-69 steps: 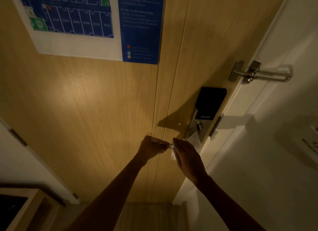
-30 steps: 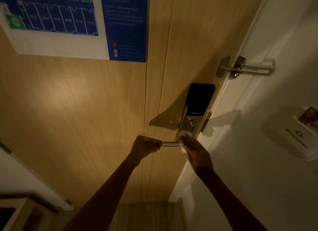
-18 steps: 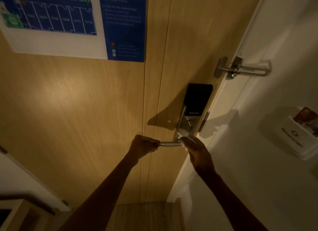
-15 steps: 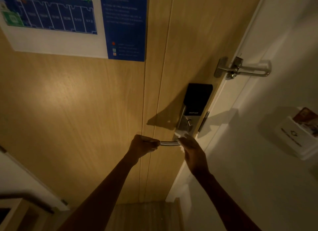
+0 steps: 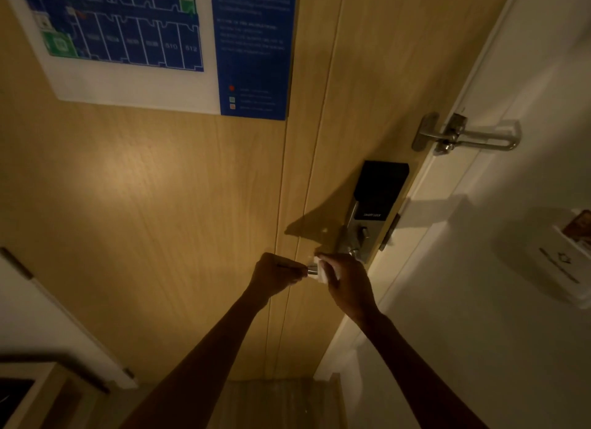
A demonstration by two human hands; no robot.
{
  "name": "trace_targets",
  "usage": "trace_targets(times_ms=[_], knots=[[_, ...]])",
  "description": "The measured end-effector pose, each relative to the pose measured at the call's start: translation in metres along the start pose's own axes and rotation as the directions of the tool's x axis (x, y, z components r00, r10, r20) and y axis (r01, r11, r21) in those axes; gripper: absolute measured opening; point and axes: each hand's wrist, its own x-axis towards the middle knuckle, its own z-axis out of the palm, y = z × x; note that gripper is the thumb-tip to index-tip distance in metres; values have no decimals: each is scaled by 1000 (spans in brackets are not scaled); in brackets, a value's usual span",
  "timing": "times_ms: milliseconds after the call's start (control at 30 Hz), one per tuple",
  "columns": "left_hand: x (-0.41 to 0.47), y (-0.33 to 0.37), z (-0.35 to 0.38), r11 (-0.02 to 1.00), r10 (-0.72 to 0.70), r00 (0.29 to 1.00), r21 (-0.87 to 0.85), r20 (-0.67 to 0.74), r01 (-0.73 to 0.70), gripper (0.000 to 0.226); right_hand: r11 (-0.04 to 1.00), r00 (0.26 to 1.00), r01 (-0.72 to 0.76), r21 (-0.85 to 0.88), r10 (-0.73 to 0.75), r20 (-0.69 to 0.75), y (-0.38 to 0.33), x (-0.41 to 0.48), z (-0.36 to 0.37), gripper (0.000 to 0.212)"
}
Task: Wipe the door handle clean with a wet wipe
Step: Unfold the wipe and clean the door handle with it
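A silver lever door handle [image 5: 311, 271] sticks out from the smart lock plate [image 5: 367, 224] on the wooden door [image 5: 160, 204]. My left hand [image 5: 276, 273] is closed around the free end of the handle. My right hand [image 5: 347, 280] holds a white wet wipe [image 5: 321, 273] wrapped around the handle, close to my left hand. Only a short bit of bare metal shows between the two hands. The rest of the lever is hidden under my right hand.
A swing-bar door guard [image 5: 463, 137] sits above the lock at the door edge. A blue evacuation plan [image 5: 166, 41] hangs on the door. A white key-card holder [image 5: 556, 262] is on the right wall. A wooden cabinet corner [image 5: 28, 393] shows at lower left.
My right hand has slid the wipe leftward along the handle from the lock end toward my left hand. My left hand stays on the handle's end.
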Motion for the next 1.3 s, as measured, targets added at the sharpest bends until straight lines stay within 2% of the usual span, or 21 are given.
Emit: trace_targets(times_ms=[133, 167, 267, 400, 533, 700, 833, 1000, 1067, 1200, 1300], knots=[[1, -2, -4, 999, -26, 1000, 23, 3, 26, 6, 980, 975, 182, -74, -170, 146, -1, -7, 2, 31], [0, -3, -6, 1000, -19, 1000, 12, 14, 18, 3, 971, 966, 215, -102, -197, 168, 3, -10, 1, 36], [-1, -6, -12, 999, -26, 999, -37, 41, 28, 14, 951, 952, 274, -145, -246, 182, 15, -18, -7, 46], [-1, -8, -15, 999, -18, 999, -48, 49, 20, 6, 990, 989, 128, -66, -122, 89, 5, -10, -4, 36], [-1, -4, -14, 999, -31, 999, -36, 40, 32, 6, 975, 967, 207, -75, -193, 166, 7, -16, 1, 37], [-1, -1, -13, 990, -32, 996, -134, 80, 42, 7, 1000, 999, -14, -22, 15, 48, 27, -8, -14, 25], [-2, 2, -8, 996, -53, 995, -65, 82, 58, 13, 997, 989, 71, 31, -75, 129, -3, -4, 0, 22], [0, 2, -11, 999, 32, 995, -24, 96, -29, 12, 991, 973, -122, -60, 131, 190, 16, 16, -14, 23], [0, 3, -9, 1000, 11, 997, -8, 78, -10, 10, 982, 962, -88, -170, 128, 240, 13, 21, -11, 27], [-2, 6, -7, 1000, 15, 998, 19, 65, -16, 9, 991, 950, -53, -124, 89, 300, -2, 18, 0, 26], [-3, 7, -6, 999, 17, 998, 42, 54, -20, 9, 988, 926, 18, -154, 41, 374, 5, 16, -11, 25]])
